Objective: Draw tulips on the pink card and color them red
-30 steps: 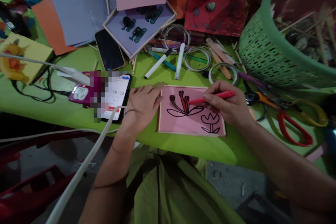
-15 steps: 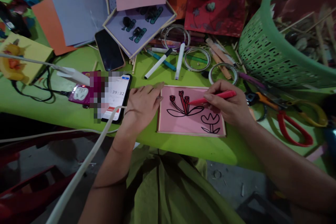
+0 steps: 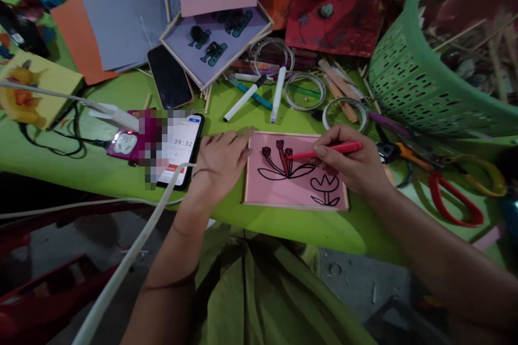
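Note:
A pink card point(image 3: 267, 191) edged with thin wooden sticks lies on the green table. Black outlines of flowers and leaves are drawn on it, and the upper blooms and part of a stem are filled in red. My right hand point(image 3: 351, 157) grips a red marker point(image 3: 335, 150), its tip touching the drawing by the middle stem. At the card's left edge my left hand point(image 3: 220, 164) rests palm down with fingers stretched out, the fingertips against the wooden border. Just left of that hand is a lit phone point(image 3: 184, 145) showing a timer.
Behind the card lie white markers point(image 3: 245, 98) and tape rolls point(image 3: 305, 91). Scissors point(image 3: 455, 199) are at right, below a green basket point(image 3: 399, 59). A dark phone point(image 3: 170, 78), a purple framed card point(image 3: 238, 54) and a power strip point(image 3: 133, 137) sit to the left. A white cable point(image 3: 133, 253) crosses my left forearm.
The marker tip has shifted slightly left and down along the drawing, with my right hand. My left hand stays in place on the card's edge.

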A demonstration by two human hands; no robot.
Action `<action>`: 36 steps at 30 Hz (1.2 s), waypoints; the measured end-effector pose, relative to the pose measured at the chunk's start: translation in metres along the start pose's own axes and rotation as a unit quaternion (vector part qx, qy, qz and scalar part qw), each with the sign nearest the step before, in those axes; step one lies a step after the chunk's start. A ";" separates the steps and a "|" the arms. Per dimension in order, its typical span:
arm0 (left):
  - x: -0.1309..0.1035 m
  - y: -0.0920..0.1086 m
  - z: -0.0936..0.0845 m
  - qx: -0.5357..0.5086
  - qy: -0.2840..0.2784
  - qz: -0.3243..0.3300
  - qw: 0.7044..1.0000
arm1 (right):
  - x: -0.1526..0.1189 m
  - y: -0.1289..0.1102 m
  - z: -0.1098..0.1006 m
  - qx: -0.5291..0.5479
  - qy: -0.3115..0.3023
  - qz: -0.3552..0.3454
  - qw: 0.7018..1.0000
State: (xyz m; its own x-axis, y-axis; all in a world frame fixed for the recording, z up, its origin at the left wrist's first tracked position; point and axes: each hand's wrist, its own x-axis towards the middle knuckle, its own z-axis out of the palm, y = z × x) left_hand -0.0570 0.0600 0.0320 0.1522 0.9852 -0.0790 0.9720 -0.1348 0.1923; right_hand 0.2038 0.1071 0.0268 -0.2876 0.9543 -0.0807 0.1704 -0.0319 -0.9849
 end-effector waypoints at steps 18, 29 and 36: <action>0.001 0.003 -0.003 -0.003 -0.020 -0.015 1.000 | -0.002 -0.001 -0.003 0.002 0.012 -0.004 1.000; 0.001 0.001 -0.002 0.001 -0.014 -0.011 1.000 | -0.002 0.000 -0.004 0.017 0.042 0.020 0.999; 0.002 0.002 -0.002 0.016 -0.026 -0.016 0.999 | -0.001 -0.003 -0.002 0.014 0.028 0.012 0.999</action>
State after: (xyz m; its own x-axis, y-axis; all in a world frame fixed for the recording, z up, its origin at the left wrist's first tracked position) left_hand -0.0556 0.0618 0.0343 0.1303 0.9821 -0.1359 0.9814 -0.1083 0.1585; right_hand 0.2054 0.1068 0.0300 -0.2294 0.9685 -0.0969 0.1495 -0.0633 -0.9867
